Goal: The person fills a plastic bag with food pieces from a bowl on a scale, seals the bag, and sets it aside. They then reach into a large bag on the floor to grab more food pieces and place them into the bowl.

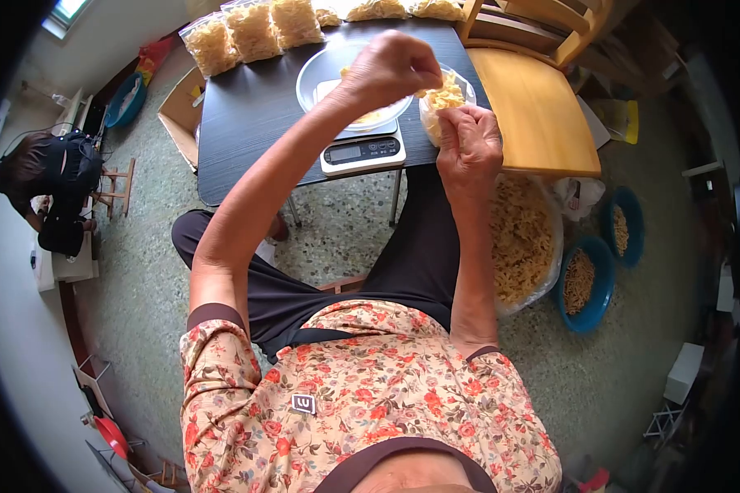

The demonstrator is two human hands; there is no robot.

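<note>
A clear plastic bag [429,125] partly filled with yellowish dried pieces [446,96] stands open at the table's right edge. My left hand [393,66] reaches over a clear bowl, its fingers closed in a pinch at the bag's far rim. On the near side my right hand [470,138] pinches the bag's rim between thumb and fingers. The translucent bowl [306,80], with a few yellow pieces inside, rests on a white kitchen scale [363,154]. My left hand and forearm hide part of the bowl.
Filled clear bags [251,33] line the far edge of the dark table [247,123]. A wooden chair [543,107] adjoins it on the right. Below are a large bag of dried pieces [520,238] and blue basins [585,322]. Another person [53,177] sits at far left.
</note>
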